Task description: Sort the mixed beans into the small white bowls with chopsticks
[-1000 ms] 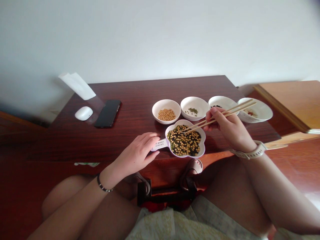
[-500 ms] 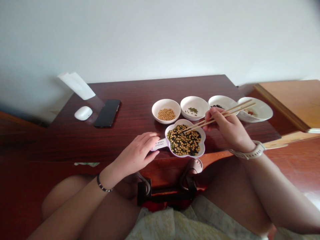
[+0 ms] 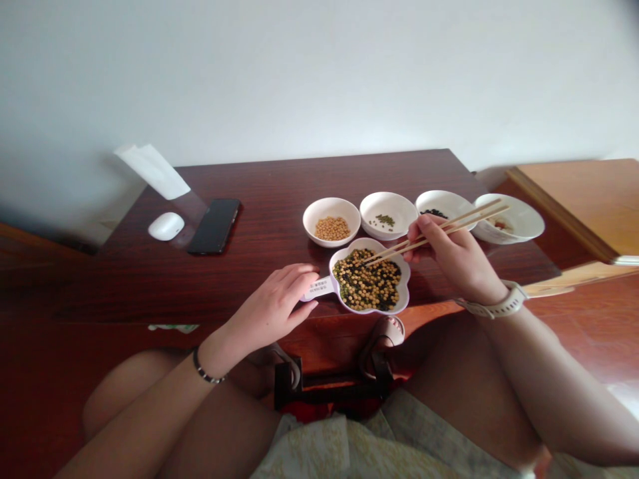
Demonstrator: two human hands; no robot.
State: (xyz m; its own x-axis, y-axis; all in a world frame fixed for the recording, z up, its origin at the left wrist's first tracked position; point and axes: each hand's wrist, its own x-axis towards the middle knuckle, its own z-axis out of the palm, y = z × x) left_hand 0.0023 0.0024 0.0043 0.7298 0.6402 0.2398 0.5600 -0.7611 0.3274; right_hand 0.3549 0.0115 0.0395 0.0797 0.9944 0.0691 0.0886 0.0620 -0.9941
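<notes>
Now, fingers of the right hand (image 3: 456, 256) pinch chopsticks (image 3: 469, 215), tips among mixed beans (image 3: 369, 286) in a flower-shaped dish (image 3: 406, 296) to their left. Fingers of the left hand (image 3: 272, 299) overlie its handle (image 3: 322, 287), grip unclear; beyond both hands, four bowls (image 3: 387, 205) line the tabletop (image 3: 264, 219).

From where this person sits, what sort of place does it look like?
Probably a room in someone's home, though I can't be sure: a dark wood-look table stands by a plain pale wall, with a phone and a small white bowl of yellow beans on it.
</notes>
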